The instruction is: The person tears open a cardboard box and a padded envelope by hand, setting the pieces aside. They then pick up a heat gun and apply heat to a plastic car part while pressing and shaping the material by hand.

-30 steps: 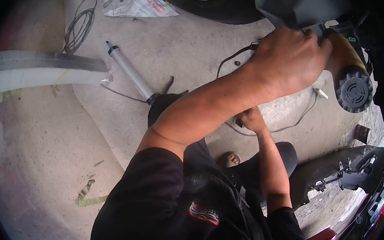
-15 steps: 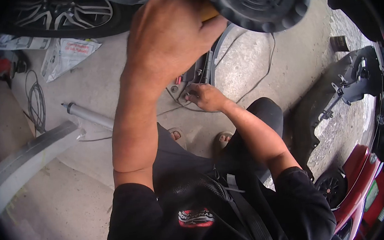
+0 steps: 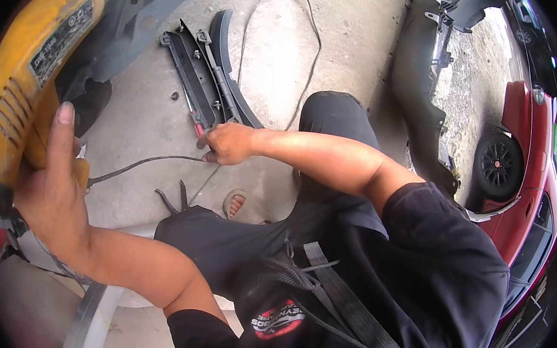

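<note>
— What has changed in the head view since half a second ago?

— The yellow power tool [image 3: 24, 70] was up at the top centre then, its round vented end facing the camera. Now it sits at the far left, showing its side with a label and cooling slots. The view has swung too: the alloy wheel and the printed bag are gone, and the red car [image 3: 530, 172] with its small black wheel [image 3: 499, 161] fills the right edge.

— And the left hand [image 3: 52, 194]?

— Closed around the tool's lower part, fingers wrapped behind it, one digit stretched straight up along the yellow housing. It is the same grip as before, only moved to the left.

— The right hand [image 3: 226, 144]?

— Earlier it rested down at the black trim piece [image 3: 207, 74]. Now it sits just below that piece's near end, fingers bunched together, pinching the black cord [image 3: 138, 163]. The cord runs in a shallow arc from under the left hand across to those fingertips, off the concrete floor [image 3: 135, 120].

— What lies around them?

— The trim piece lies flat on the floor, with a red-handled tool [image 3: 198, 126] touching its near end. A pair of pliers [image 3: 173, 200] lies near the person's knee, and a sandalled foot [image 3: 238, 204] shows just beside it. A second cable [image 3: 307, 52] loops from a plug at the top edge down towards the leg. A detached dark bumper [image 3: 417, 95] stands between the person and the red car.
</note>
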`<state>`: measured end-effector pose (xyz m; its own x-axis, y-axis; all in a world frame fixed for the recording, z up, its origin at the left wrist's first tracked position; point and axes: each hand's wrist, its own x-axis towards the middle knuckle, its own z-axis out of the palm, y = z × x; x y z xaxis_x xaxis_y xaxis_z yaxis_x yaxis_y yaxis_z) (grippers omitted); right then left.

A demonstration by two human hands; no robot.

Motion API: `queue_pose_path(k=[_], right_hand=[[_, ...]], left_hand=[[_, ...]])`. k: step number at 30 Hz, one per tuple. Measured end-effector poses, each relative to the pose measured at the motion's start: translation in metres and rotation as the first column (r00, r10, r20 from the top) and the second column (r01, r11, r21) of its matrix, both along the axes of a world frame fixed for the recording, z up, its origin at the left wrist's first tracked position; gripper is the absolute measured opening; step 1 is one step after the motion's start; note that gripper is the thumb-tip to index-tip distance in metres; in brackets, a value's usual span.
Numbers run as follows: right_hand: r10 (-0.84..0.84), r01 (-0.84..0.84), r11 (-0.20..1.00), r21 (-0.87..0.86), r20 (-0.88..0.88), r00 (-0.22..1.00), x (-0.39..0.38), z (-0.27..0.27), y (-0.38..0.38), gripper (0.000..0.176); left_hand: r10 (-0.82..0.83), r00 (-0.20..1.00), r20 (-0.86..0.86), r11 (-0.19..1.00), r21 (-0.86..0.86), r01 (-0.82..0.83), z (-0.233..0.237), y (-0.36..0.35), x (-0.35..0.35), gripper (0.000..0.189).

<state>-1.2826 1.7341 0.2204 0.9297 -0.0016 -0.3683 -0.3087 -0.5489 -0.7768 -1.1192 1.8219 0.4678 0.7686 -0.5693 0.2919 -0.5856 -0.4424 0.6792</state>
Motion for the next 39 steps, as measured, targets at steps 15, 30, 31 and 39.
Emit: queue_pose_path(k=[15,30,31,39], right_hand=[[0.013,-0.013,1.0,0.005,-0.058,0.998,-0.006,0.003,-0.005,0.044],[0.031,-0.032,0.999,-0.014,-0.083,0.996,-0.005,-0.003,-0.007,0.044],[0.033,-0.034,0.999,-0.016,-0.08,0.996,-0.005,-0.003,-0.006,0.044],[-0.003,0.004,1.0,0.024,-0.044,0.999,-0.007,-0.003,-0.005,0.044]], left_hand=[[0.15,0.981,-0.122,0.989,0.013,-0.15,0.024,0.038,-0.005,0.047],[0.122,0.982,-0.144,0.989,0.097,-0.109,0.026,0.071,0.002,0.041],[0.127,0.982,-0.141,0.988,0.102,-0.114,0.025,0.068,0.001,0.041],[-0.04,0.993,-0.107,0.998,0.038,0.044,0.025,0.065,-0.003,0.034]])
